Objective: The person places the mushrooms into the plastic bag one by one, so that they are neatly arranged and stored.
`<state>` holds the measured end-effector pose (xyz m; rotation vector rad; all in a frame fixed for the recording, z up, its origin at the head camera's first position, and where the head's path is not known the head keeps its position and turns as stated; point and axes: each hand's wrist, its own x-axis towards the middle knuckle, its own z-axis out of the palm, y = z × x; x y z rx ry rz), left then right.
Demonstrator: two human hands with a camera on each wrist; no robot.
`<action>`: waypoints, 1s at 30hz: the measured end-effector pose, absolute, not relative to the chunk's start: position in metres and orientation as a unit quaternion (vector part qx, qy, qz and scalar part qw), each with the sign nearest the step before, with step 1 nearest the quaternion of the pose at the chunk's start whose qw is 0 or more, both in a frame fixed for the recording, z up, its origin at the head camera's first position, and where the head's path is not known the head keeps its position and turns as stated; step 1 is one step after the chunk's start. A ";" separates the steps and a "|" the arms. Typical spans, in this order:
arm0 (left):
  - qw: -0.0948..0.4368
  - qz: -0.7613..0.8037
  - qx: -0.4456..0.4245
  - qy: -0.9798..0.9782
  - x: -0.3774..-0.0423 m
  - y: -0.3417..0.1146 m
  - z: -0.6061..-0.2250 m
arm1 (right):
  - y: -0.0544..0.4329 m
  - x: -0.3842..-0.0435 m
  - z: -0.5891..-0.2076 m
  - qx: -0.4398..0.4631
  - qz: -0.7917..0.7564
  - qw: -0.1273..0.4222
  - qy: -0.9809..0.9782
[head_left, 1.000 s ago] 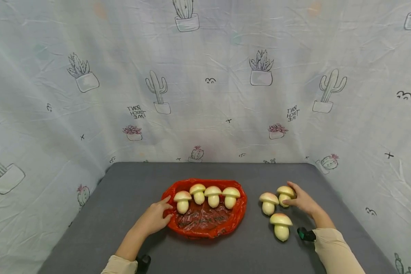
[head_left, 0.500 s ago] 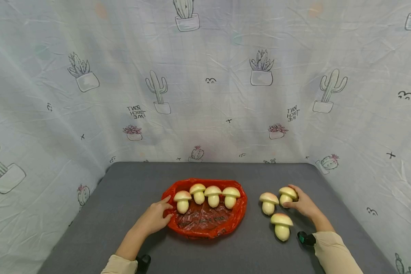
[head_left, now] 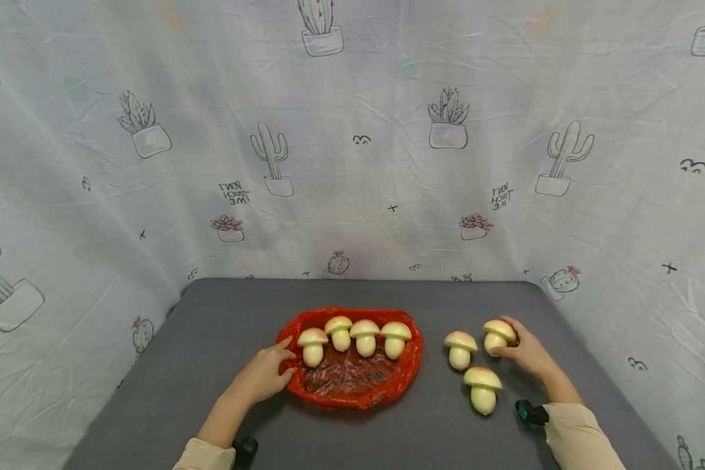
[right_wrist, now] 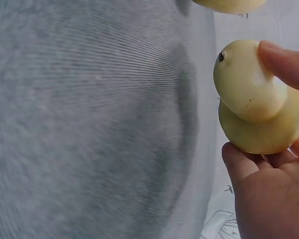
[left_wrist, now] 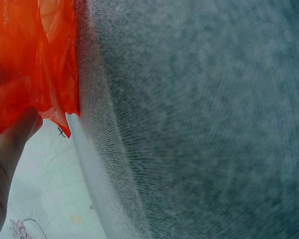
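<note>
My left hand (head_left: 264,375) is at the left rim of an open red plastic bag (head_left: 412,369), its thumb and fingers gripping the edge. In the left wrist view the thumb presses the bag (left_wrist: 20,55); the other fingers are mostly hidden. Several pale yellow toy mushrooms (head_left: 366,338) with pinkish caps stand in a row inside. To the right, my right hand (head_left: 530,354) holds another toy mushroom (head_left: 496,334) between thumb and fingers. The right wrist view shows that mushroom's stem end (right_wrist: 246,82) with a dark spot.
Two more loose mushrooms stand on the grey table (head_left: 223,313), one left of the held one (head_left: 461,349) and one nearer the front (head_left: 483,391). A white curtain (head_left: 352,196) printed with cacti surrounds the table.
My right hand has shifted slightly to the right with the mushroom, widening the space to the neighbouring one. The left hand and the bag look unmoved.
</note>
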<state>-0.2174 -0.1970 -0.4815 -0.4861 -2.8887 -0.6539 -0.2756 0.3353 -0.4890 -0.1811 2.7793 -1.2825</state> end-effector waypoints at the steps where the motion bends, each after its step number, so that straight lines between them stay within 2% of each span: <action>1: 0.069 -0.217 -0.161 -0.960 -0.217 -0.197 -0.482 | 0.335 -0.275 -0.487 -0.060 -0.419 0.035 0.905; 15: 0.068 -0.220 -0.153 -0.961 -0.216 -0.198 -0.481 | 0.322 -0.273 -0.457 -0.112 -0.448 0.009 0.887; 24: 0.059 -0.220 -0.156 -0.961 -0.217 -0.196 -0.482 | 0.292 -0.271 -0.439 -0.190 -0.476 0.008 0.859; 30: 0.056 -0.222 -0.152 -0.961 -0.218 -0.196 -0.482 | 0.259 -0.274 -0.437 -0.221 -0.512 0.029 0.830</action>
